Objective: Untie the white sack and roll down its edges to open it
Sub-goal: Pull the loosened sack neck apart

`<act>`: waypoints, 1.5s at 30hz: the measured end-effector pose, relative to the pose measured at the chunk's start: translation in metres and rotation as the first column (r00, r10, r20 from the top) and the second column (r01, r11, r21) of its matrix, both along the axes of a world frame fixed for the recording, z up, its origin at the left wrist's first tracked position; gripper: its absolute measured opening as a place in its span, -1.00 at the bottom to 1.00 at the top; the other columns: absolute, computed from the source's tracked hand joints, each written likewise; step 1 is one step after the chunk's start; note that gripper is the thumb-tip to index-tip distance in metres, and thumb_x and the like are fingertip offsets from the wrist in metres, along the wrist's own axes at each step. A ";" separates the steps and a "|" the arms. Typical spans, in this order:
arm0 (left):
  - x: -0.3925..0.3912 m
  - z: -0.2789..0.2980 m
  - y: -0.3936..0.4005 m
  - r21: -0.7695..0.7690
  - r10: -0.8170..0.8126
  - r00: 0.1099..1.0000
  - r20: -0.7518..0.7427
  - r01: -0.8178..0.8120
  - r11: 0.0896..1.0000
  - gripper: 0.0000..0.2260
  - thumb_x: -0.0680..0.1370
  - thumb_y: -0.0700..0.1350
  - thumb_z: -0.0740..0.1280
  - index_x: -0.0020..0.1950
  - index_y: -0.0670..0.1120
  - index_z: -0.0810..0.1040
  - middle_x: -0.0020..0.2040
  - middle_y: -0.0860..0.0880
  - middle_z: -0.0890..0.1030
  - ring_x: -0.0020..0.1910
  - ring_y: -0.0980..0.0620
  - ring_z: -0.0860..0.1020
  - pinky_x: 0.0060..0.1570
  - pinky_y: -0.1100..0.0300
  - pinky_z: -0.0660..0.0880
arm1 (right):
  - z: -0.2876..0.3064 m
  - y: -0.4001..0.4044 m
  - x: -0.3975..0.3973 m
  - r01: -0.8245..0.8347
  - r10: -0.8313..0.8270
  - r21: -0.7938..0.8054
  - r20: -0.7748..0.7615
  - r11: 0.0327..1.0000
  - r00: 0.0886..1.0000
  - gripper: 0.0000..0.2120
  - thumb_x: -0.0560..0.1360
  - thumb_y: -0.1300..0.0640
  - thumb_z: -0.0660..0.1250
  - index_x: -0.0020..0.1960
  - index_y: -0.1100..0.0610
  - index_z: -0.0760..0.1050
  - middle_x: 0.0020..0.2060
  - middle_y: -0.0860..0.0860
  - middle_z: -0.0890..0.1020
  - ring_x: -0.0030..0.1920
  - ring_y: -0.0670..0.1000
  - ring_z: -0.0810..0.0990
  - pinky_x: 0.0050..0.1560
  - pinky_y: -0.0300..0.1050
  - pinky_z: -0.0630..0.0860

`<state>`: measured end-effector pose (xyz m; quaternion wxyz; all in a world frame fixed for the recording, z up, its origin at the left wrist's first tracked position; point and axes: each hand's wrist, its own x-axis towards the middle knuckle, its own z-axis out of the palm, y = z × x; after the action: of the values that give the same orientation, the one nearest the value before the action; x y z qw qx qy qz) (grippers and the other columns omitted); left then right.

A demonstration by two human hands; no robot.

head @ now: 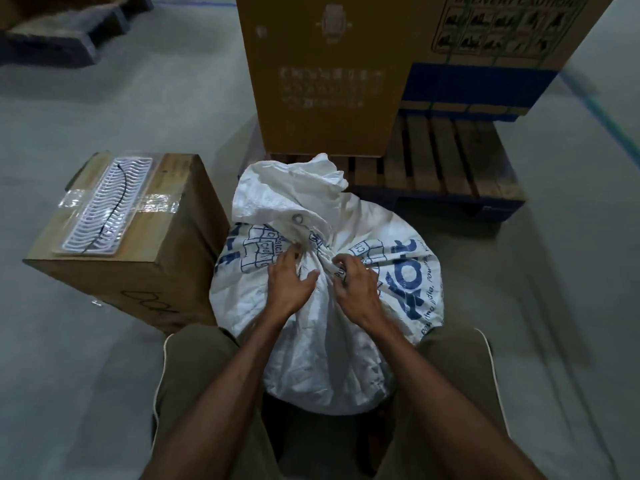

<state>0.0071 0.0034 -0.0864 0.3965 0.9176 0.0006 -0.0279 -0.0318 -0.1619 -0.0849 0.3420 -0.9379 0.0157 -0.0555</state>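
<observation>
A full white sack [322, 348] with blue printing stands on the floor between my knees. Its neck is bunched and tied at a knot [320, 247], and the loose top [294, 188] flares up behind it. My left hand [291, 282] lies on the sack just left of the knot, fingertips at the bunched cloth. On the right side of the knot, my right hand [353, 282] has its fingers curled and pinches the gathered fabric. The tie itself is too small to make out.
A taped cardboard box [131, 244] with a white plastic tray [107, 206] on top stands close on the left. Behind the sack are a tall cardboard box [325, 81] and a wooden pallet [443, 161] carrying another carton [502, 36]. Grey floor lies around.
</observation>
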 end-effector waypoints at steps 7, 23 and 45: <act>-0.012 0.017 0.002 -0.016 0.053 0.998 0.044 -0.052 0.999 -0.54 0.52 0.02 0.44 0.37 -0.08 0.47 0.20 -0.15 0.61 0.13 -0.13 0.58 0.08 0.02 0.53 | 0.002 0.016 -0.014 0.080 -0.082 0.081 0.023 0.993 0.996 -0.66 0.58 0.11 0.36 0.33 -0.06 0.43 0.11 -0.07 0.61 0.12 -0.05 0.55 0.15 -0.02 0.23; -0.143 0.101 0.000 -0.124 0.134 0.778 0.614 -0.073 0.990 -0.84 0.56 -0.15 0.40 0.12 -0.09 0.51 -0.11 0.02 0.63 -0.13 0.00 0.61 -0.07 0.07 0.52 | 0.000 -0.010 -0.133 0.119 -0.111 -0.066 0.110 0.991 0.988 -0.69 0.50 0.26 0.43 0.15 -0.07 0.62 0.00 -0.15 0.63 0.10 -0.01 0.56 0.09 0.00 0.22; -0.231 0.128 -0.034 -0.368 -0.432 0.808 -0.402 0.289 0.884 -0.37 0.68 -0.16 0.15 0.65 -0.02 -0.14 -0.04 -0.19 0.74 -0.33 -0.08 0.68 -0.40 0.19 0.53 | 0.125 0.012 -0.138 0.245 -0.140 0.442 -0.257 0.863 0.956 -0.56 0.50 -0.20 0.45 0.21 0.08 0.54 0.02 -0.02 0.58 0.05 0.05 0.59 -0.01 -0.07 0.49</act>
<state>-0.2243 -0.0302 0.0413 0.5008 0.7975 -0.0829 -0.3261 -0.1697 -0.1504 0.0399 0.5474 -0.8213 0.1598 0.0183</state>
